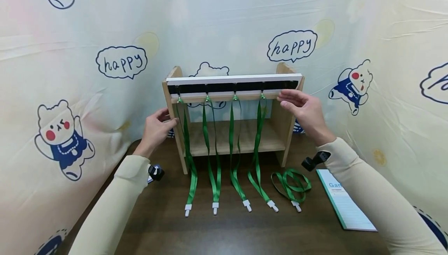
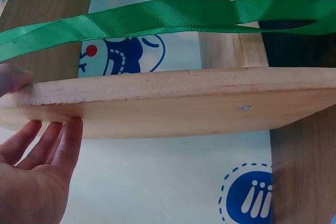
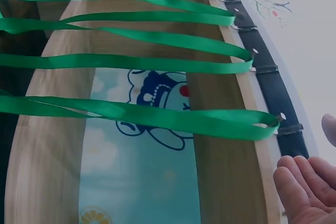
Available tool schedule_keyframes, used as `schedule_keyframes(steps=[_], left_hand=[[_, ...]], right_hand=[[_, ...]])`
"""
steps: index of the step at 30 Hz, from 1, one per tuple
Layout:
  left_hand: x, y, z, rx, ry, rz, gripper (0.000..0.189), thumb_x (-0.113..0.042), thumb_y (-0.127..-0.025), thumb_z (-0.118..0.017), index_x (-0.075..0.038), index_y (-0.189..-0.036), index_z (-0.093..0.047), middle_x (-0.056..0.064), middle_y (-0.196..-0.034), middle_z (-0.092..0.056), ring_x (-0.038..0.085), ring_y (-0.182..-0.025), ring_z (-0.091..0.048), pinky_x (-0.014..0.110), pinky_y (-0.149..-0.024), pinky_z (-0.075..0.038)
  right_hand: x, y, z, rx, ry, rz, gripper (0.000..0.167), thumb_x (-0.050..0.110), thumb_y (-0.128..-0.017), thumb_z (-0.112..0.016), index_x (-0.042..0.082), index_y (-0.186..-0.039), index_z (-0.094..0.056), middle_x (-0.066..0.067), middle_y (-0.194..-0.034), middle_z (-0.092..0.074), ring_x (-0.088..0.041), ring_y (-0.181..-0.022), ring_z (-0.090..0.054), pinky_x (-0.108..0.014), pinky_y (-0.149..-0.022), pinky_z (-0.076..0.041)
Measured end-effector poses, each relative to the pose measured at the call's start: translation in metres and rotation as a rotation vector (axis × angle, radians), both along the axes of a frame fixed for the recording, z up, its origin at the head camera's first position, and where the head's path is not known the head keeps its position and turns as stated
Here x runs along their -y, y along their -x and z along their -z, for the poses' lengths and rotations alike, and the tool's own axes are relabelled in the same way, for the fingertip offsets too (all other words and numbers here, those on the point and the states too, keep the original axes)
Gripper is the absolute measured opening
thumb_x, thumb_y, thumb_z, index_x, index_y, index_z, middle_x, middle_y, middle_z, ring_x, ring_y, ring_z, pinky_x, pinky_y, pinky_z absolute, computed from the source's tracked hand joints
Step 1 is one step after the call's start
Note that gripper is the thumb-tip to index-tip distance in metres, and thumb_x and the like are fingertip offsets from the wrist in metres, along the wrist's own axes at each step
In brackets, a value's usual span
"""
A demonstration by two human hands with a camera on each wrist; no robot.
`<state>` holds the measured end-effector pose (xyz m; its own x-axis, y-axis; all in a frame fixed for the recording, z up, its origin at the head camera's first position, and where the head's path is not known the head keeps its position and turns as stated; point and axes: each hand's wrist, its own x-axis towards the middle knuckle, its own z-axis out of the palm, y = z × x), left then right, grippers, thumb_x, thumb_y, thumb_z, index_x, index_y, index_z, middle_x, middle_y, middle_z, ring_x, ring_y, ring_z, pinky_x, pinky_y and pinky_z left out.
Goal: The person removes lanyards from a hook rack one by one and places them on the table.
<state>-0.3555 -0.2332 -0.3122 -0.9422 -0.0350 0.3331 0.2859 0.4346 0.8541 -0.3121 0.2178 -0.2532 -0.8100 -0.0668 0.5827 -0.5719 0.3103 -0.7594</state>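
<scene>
**Wooden rack with five green lanyards, four hung, one coiled**

Item: wooden rack (image 1: 238,138), upright on a dark wood-grain table (image 1: 210,235); two side panels, a lower shelf, and a white front rail (image 1: 234,78) faced with a black strip (image 1: 220,88).

Hung stock: four green lanyards (image 1: 205,130), looped over small hooks spaced along the rail. Bands drop past the shelf and trail forward onto the table, each ending in a white clip (image 1: 188,210). The rail's right end bears no lanyard.

Loose stock: one coiled green lanyard (image 1: 295,189), on the table before the rack's right foot, near the fourth hung piece; its own clip points toward the wearer.

Left hand (image 1: 158,128): pinches the front of the left side panel, thumb on the front edge, bent fingers against the outer face.

Right hand (image 1: 304,111): at the rail's right end, fingers extended together, thumb apart, nothing gripped; whether the fingertips touch the rail cannot be told.

Surroundings: a white booklet with teal edging (image 1: 344,204), right of the coil, partly under the right forearm; behind, a pale cloth (image 1: 231,25) printed with cartoon bears, orange slices and "happy" bubbles. Both sleeves cream.
</scene>
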Motion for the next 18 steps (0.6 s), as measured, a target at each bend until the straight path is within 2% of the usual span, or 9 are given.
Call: schedule_keyframes(steps=[2,9,12,18], left_hand=[[0.000,-0.001,-0.001,-0.001,0.004,0.000,0.063,-0.035,-0.095,-0.070,-0.013,-0.150,-0.049,0.016,-0.144,-0.057,0.034,-0.132,-0.057,0.053,-0.108,-0.052],[0.001,0.000,0.000,0.015,-0.004,-0.001,0.064,-0.035,-0.095,-0.071,-0.013,-0.150,-0.048,0.016,-0.145,-0.056,0.034,-0.133,-0.056,0.053,-0.108,-0.052],[0.000,0.002,0.000,0.014,-0.011,-0.001,0.064,-0.036,-0.094,-0.071,-0.014,-0.151,-0.048,0.015,-0.145,-0.056,0.034,-0.133,-0.056,0.052,-0.108,-0.052],[0.002,0.003,0.000,0.006,-0.003,0.002,0.064,-0.036,-0.095,-0.071,-0.014,-0.151,-0.048,0.016,-0.145,-0.056,0.034,-0.133,-0.056,0.052,-0.108,-0.052]], right_hand=[[0.005,0.002,0.001,0.006,-0.014,0.004,0.041,0.021,-0.098,-0.068,0.003,-0.135,-0.062,-0.016,-0.132,-0.069,0.000,-0.109,-0.069,-0.010,-0.094,-0.054],[0.018,0.009,0.005,0.037,-0.041,0.011,0.039,0.019,-0.097,-0.069,0.006,-0.133,-0.065,-0.013,-0.131,-0.070,-0.016,-0.116,-0.070,-0.012,-0.094,-0.054],[0.023,0.010,0.005,0.052,-0.039,0.015,0.037,0.018,-0.097,-0.069,0.009,-0.132,-0.066,-0.011,-0.131,-0.070,-0.017,-0.116,-0.070,-0.014,-0.094,-0.055],[0.034,0.013,0.009,0.079,-0.093,0.077,0.037,0.024,-0.096,-0.070,0.013,-0.131,-0.067,-0.008,-0.130,-0.071,-0.020,-0.116,-0.069,-0.023,-0.097,-0.058]])
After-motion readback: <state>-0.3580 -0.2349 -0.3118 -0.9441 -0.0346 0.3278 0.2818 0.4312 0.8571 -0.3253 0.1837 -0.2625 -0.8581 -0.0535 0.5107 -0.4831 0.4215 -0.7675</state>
